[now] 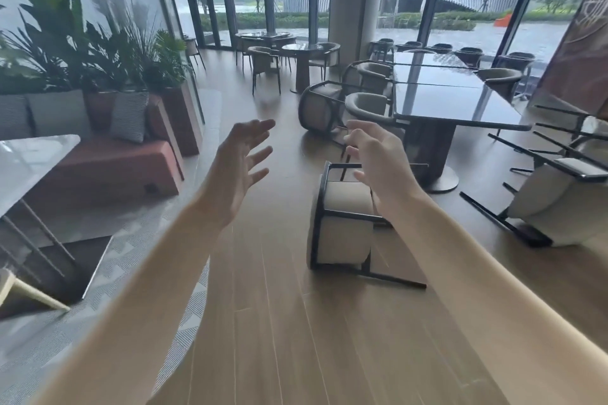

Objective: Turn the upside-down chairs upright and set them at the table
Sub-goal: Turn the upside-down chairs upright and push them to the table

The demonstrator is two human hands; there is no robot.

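We see wood floor [279,322] across frame; tipped chair [342,223] at centre, another [320,108] above, third [559,200] at right, table [454,105] upper right.

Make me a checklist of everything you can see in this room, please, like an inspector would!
Surface: wooden plank floor, bare around the near chair.
Job's things: near chair tipped over on the floor, legs sticking out sideways; second tipped chair further back by the long dark table; third tipped chair at the right, legs in the air.
Clutter: nothing seen on the long dark table.
Hands: left hand open, fingers spread, holding nothing; right hand open, reaching toward the near chair, not gripping it.
Cables: nothing seen.
Surroundings: sofa with cushions, plants, upright chairs at other tables, big windows.
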